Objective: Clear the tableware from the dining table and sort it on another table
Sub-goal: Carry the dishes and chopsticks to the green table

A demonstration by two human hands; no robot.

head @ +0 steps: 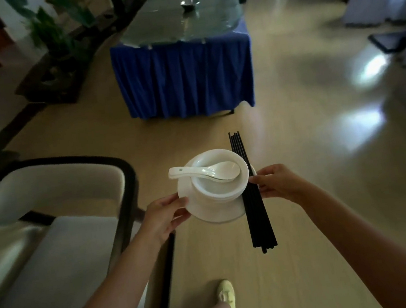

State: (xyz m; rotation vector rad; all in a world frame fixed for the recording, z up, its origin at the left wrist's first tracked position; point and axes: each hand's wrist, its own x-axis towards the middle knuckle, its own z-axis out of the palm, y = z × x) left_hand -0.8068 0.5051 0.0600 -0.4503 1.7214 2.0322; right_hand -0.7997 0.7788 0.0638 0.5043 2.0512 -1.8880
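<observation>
Floor (286, 142) lies bare and glossy between the person and the blue-skirted table (186, 78) ahead, with a broad open lane running on along that table's right side. On the left a pale chair (54, 200) with a dark frame stands just beside the left forearm, its back rail close to the left hand (165, 215). That hand grips the left rim of a white plate (212, 211), thumb on top and fingers under. The right hand (278, 183) pinches the plate's right rim together with a bundle of black chopsticks (251, 191), which lies across that edge and overhangs both front and back. On the plate sit stacked white bowls (223, 188); their count is hard to read, perhaps two or three. A white spoon (204, 172) rests in the top bowl, its handle jutting over the left rim. The far table carries a glass top with a small dark dish (190, 3), blurred. Plants (60, 35) line the left wall. Covered furniture at the right is cut off by the frame. One pale shoe (226, 294) shows below.
</observation>
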